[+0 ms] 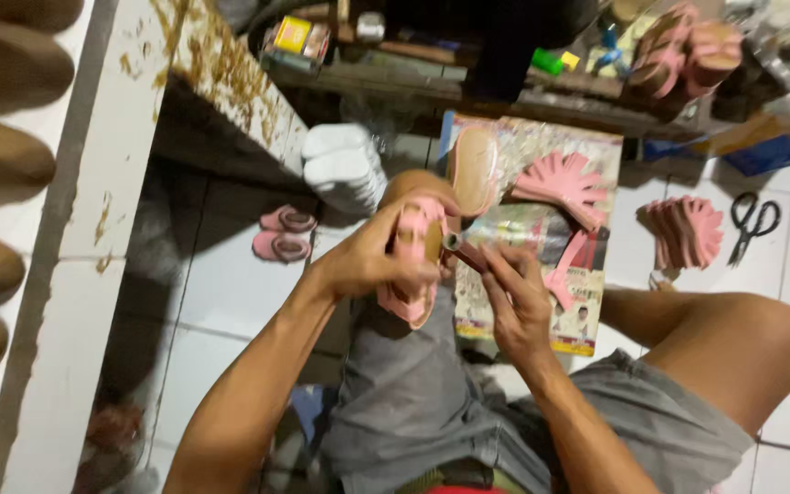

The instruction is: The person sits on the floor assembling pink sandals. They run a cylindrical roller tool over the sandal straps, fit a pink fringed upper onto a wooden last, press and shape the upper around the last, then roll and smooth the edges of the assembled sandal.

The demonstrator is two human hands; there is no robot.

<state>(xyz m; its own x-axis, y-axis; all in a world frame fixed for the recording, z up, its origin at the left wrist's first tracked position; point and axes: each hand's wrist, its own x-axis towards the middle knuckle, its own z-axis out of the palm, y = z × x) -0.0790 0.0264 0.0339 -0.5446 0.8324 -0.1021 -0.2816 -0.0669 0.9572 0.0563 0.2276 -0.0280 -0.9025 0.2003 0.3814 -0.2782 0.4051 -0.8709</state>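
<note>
left hand (372, 261) gripping pink sandal (411, 265), right hand (516, 297) closed around hammer (464, 250)

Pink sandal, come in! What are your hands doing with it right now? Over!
Left hand gripping pink sandal over the lap. Right hand holds small hammer, head against the sandal. Nothing between them; scissors lie off on the floor.

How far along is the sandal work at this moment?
Done: a finished-looking pink pair sits on the floor. In hand: the left hand holds a pink sandal while the right hand presses a small hammer against it. Left: loose pink straps, another stack of straps and a bare sole.
</note>
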